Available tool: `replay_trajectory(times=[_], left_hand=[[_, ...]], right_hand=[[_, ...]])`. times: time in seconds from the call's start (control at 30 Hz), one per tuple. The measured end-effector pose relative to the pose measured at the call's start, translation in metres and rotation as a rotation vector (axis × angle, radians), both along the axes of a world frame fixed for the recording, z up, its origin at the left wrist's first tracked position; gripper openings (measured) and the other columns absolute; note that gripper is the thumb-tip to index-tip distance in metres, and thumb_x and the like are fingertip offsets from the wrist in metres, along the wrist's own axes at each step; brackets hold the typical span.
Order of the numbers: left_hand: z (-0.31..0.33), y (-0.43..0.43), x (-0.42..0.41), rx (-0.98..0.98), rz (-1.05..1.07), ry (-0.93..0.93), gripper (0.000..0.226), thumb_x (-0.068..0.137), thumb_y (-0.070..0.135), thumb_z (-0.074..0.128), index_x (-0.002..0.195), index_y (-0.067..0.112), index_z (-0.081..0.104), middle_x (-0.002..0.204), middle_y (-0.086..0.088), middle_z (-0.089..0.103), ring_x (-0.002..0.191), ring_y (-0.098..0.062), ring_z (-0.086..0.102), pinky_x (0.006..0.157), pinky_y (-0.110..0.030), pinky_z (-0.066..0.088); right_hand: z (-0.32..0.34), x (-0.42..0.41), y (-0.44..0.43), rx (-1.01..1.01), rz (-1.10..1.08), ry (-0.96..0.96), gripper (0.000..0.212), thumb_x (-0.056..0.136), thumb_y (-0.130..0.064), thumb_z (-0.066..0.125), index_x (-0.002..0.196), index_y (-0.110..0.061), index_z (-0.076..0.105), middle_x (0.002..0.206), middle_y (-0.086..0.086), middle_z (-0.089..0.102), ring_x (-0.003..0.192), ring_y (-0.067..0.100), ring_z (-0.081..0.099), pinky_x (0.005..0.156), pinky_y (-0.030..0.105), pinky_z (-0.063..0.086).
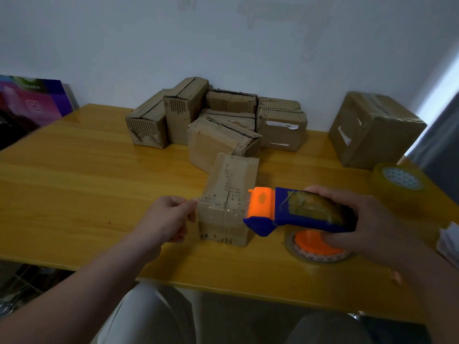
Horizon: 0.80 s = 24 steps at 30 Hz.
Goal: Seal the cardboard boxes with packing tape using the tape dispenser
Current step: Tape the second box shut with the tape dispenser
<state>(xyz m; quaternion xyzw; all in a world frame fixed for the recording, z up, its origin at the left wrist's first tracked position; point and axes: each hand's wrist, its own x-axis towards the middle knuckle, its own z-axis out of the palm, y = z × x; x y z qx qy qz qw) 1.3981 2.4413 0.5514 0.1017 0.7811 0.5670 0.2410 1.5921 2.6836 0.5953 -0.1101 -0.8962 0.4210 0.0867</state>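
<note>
On the yellow table [74,182] the small box [231,184] is sitting near the front, the tape dispenser [305,212] is touching its right side with the right hand [367,219] gripping it, and the left hand [169,219] is pinching its left edge (slipping there could be making the tape wrinkle).

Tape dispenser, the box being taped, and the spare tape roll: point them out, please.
tape dispenser [282,207], head view, blue body.
box being taped [231,182], head view, top face.
spare tape roll [395,202], head view, side wall.
</note>
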Motion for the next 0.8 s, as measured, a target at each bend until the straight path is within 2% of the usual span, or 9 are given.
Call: replay_trajectory(times=[0.13,0.2,0.27,0.37,0.43,0.57,0.63,0.67,0.8], left_hand=[[-0.001,-0.003,0.003,-0.223,-0.032,0.254,0.029,0.092,0.022,0.057,0.066,0.010,0.063,0.056,-0.007,0.061,0.054,-0.021,0.053,0.056,-0.036,0.047],[0.003,-0.007,0.008,-0.142,0.064,0.413,0.019,0.090,0.017,0.058,0.074,0.022,0.068,0.073,-0.001,0.069,0.072,-0.019,0.063,0.069,-0.040,0.053],[0.011,-0.007,0.020,0.038,0.099,0.413,0.027,0.091,0.008,0.053,0.105,0.026,0.067,0.097,0.009,0.070,0.094,-0.007,0.063,0.080,-0.025,0.050],[0.012,-0.003,0.039,0.169,-0.075,0.250,0.059,0.091,-0.002,0.049,0.143,0.024,0.037,0.126,0.017,0.054,0.109,0.008,0.052,0.084,-0.006,0.042],[0.010,-0.003,0.042,0.093,-0.162,0.266,0.075,0.090,0.002,0.053,0.150,0.026,0.014,0.134,0.019,0.047,0.115,0.006,0.048,0.088,-0.009,0.040],[0.025,-0.005,0.041,-0.309,-0.331,0.620,0.097,0.089,0.029,0.060,0.147,0.029,-0.018,0.138,0.022,0.029,0.113,0.000,0.050,0.091,-0.012,0.040],[0.027,0.001,0.042,-0.506,-0.405,0.932,0.096,0.089,0.037,0.057,0.144,0.029,-0.022,0.155,0.014,-0.003,0.141,-0.005,0.010,0.114,-0.022,0.011],[0.027,0.006,0.043,-0.560,-0.469,1.021,0.094,0.090,0.038,0.055,0.145,0.028,-0.020,0.156,0.011,-0.013,0.140,-0.003,-0.008,0.114,-0.026,-0.004],[0.022,0.018,0.038,-0.624,-0.678,1.135,0.088,0.090,0.039,0.054,0.149,0.030,-0.011,0.158,0.011,-0.008,0.143,-0.003,-0.009,0.113,-0.023,-0.011]], right_hand=[[-0.002,-0.001,-0.001,0.001,-0.009,0.006,0.077,0.053,-0.034,0.076,0.118,-0.064,0.048,0.111,-0.023,0.061,0.100,0.001,0.061,0.076,0.035,0.059],[-0.004,-0.002,-0.002,0.020,-0.011,0.015,0.077,0.048,-0.046,0.071,0.118,-0.066,0.046,0.112,-0.022,0.061,0.100,0.000,0.060,0.073,0.031,0.059],[-0.007,-0.002,-0.002,0.008,-0.009,0.034,0.074,0.053,-0.039,0.076,0.116,-0.066,0.048,0.111,-0.026,0.060,0.100,-0.002,0.060,0.072,0.028,0.058],[-0.012,-0.003,-0.001,-0.020,-0.024,0.050,0.078,0.068,-0.007,0.082,0.115,-0.061,0.052,0.112,-0.024,0.058,0.101,-0.003,0.058,0.075,0.030,0.059],[-0.015,-0.003,-0.003,-0.006,-0.025,0.060,0.079,0.069,-0.007,0.082,0.116,-0.061,0.049,0.115,-0.025,0.056,0.104,-0.004,0.056,0.074,0.029,0.058],[-0.017,-0.005,-0.008,0.011,-0.022,0.099,0.078,0.069,-0.007,0.081,0.117,-0.058,0.046,0.110,-0.029,0.055,0.104,-0.011,0.053,0.068,0.015,0.054],[-0.016,-0.006,-0.011,0.022,-0.024,0.101,0.077,0.069,-0.010,0.082,0.118,-0.056,0.045,0.112,-0.027,0.052,0.102,-0.014,0.052,0.066,0.011,0.052],[-0.015,-0.006,-0.012,0.023,-0.026,0.105,0.074,0.068,-0.016,0.083,0.118,-0.056,0.045,0.113,-0.027,0.052,0.102,-0.013,0.052,0.066,0.011,0.051],[-0.014,-0.004,-0.010,0.013,-0.041,0.099,0.070,0.058,-0.032,0.073,0.114,-0.066,0.048,0.112,-0.027,0.058,0.101,-0.007,0.057,0.070,0.017,0.054]])
